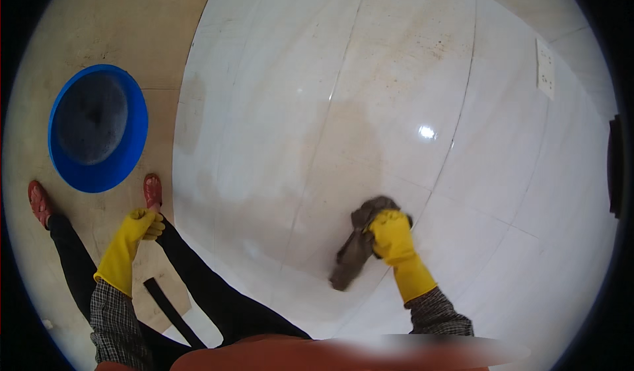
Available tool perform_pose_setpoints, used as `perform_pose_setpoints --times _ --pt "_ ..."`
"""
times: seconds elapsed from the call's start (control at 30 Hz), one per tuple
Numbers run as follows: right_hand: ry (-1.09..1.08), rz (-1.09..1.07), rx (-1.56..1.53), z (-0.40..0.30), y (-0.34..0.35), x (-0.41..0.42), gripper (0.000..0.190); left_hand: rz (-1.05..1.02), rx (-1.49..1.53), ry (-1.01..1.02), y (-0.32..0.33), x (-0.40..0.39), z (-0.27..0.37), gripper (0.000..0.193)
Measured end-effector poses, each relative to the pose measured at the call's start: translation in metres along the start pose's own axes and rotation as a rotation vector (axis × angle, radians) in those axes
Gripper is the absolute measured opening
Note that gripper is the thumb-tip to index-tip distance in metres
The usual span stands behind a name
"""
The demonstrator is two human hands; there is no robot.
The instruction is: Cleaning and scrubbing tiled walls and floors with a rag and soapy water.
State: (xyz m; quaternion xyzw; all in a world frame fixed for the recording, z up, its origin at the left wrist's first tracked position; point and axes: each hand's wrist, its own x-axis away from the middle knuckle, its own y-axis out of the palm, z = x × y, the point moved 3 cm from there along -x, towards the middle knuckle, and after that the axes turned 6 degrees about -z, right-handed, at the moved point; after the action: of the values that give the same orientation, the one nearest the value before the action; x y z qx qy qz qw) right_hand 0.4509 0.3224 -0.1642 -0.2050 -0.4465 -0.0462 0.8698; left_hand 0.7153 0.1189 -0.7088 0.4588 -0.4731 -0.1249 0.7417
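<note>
My right hand (394, 240), in a yellow rubber glove, grips a crumpled dark brown cloth (351, 259). The cloth lies against a pale, glossy tiled wall (267, 138), its loose end hanging down to the left and slightly blurred. Darker, damp-looking patches mark the tiles above and left of it. My left hand (143, 224) wears a matching glove; its fingers are curled in, with nothing seen inside them. That hand hovers over my leg, near one red shoe (152, 190).
A blue plastic basin (111, 177) of dark, murky water (91, 118) stands on the tan floor (163, 49) before my feet. A white socket plate (545, 69) is set in the wall at upper right. A dark object (614, 168) shows at the right rim, and a black strip (173, 311) beside my leg.
</note>
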Motion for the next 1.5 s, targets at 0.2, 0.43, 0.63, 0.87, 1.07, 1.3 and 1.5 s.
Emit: perform_pose_setpoints --times 0.2,0.43,0.63,0.87,1.07,1.3,1.5 --pt "-0.032 0.594 0.054 0.065 -0.099 -0.118 0.024 0.003 -0.075 0.033 0.020 0.007 0.027 0.035" --pt "0.014 0.129 0.073 -0.024 0.030 -0.034 0.029 -0.027 -0.089 0.029 0.009 0.024 0.033 0.033" --pt "-0.028 -0.078 0.083 -0.017 0.022 -0.025 0.020 0.010 -0.029 0.079 0.010 0.018 0.025 0.033" --pt "-0.078 0.597 0.068 0.068 -0.111 -0.183 0.027 -0.042 -0.008 0.077 0.002 0.001 0.010 0.027" --pt "-0.088 0.125 0.167 -0.051 0.056 -0.085 0.027 0.001 0.070 0.060 0.019 0.018 0.015 0.025" --pt "-0.121 -0.030 0.118 -0.063 0.044 -0.092 0.026 0.027 0.036 0.050 0.012 -0.004 0.010 0.025" --pt "-0.171 0.774 0.145 0.064 -0.104 -0.238 0.031 0.062 -0.063 0.028 0.023 0.004 0.041 0.027"
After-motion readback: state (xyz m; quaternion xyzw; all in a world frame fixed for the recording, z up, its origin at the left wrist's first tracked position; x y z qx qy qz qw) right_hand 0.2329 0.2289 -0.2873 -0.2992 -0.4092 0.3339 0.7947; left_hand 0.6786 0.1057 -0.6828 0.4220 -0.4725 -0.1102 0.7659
